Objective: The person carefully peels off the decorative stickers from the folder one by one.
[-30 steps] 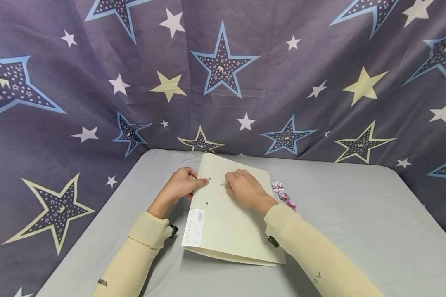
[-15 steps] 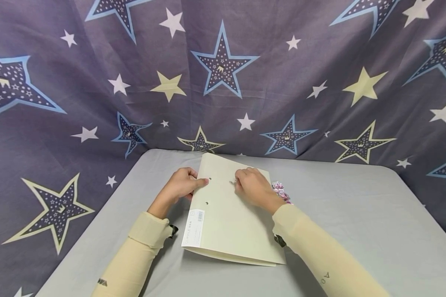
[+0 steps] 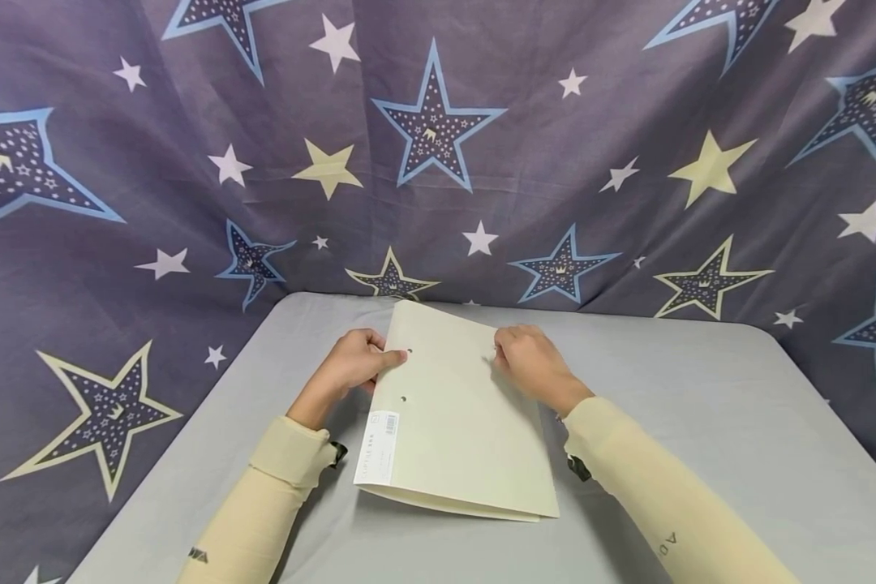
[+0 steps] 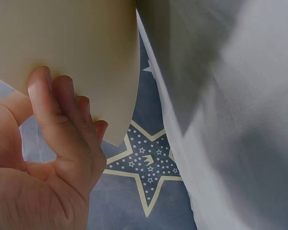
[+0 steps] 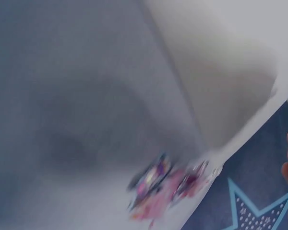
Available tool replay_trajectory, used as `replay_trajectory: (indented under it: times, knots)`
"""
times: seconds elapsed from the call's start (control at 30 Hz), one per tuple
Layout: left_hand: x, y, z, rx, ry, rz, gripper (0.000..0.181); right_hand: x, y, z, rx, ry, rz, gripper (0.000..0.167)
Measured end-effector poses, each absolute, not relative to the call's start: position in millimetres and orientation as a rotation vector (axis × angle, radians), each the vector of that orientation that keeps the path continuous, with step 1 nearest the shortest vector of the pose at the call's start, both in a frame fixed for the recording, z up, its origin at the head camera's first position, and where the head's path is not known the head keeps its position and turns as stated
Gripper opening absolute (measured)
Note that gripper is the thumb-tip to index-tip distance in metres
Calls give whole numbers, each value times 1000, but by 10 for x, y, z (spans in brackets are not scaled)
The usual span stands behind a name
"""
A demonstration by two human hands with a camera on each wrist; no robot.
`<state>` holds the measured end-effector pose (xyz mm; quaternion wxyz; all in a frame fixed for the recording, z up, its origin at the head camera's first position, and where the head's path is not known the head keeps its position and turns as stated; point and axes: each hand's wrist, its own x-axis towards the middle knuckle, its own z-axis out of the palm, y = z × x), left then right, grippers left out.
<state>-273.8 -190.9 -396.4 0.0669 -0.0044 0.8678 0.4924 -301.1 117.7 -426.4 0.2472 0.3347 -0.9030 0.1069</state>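
A cream file folder lies slanted on the grey-covered surface, its lower edge bowed partly apart. On its spine are two small holes and a white label with a barcode. My left hand grips the spine edge, thumb on top; in the left wrist view its fingers lie against the cover's other face. Over the folder's upper right edge is my right hand, fingers curled, pinching a small whitish thing too small to identify. Blurred shiny pink packets lie beside the folder, mostly hidden in the head view.
A grey sheet covers the surface, with rounded back corners. Behind and to the sides hangs a dark curtain printed with stars. Both forearms wear cream sleeves.
My right hand has moved right across the folder to its right edge, the small whitish thing in its fingertips, and now covers the pink packets. The left hand keeps its grip.
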Motion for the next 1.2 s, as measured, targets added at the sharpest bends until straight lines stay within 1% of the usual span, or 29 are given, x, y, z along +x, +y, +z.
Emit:
replay_trajectory:
  times: [0.23,0.47,0.7,1.0,1.2]
  knots:
    - [-2739,-1913,-3957,-5,2611,1487,42,-3040,1401,-4266,858,-2522,263,16]
    - [-2744,-1914,-3962,4,2601,1494,43,-3070,1622,-4310,795,-2605,218,9]
    - [-2745,-1912,-3965,0,2607,1492,41,-3074,1794,-4339,785,-2650,159,13]
    - [-2735,-1913,-3961,-1,2608,1495,42,-3075,1924,-4405,772,-2679,19,9]
    - [-2744,-1912,-3970,-3,2603,1497,42,-3073,1957,-4448,802,-2675,-125,15]
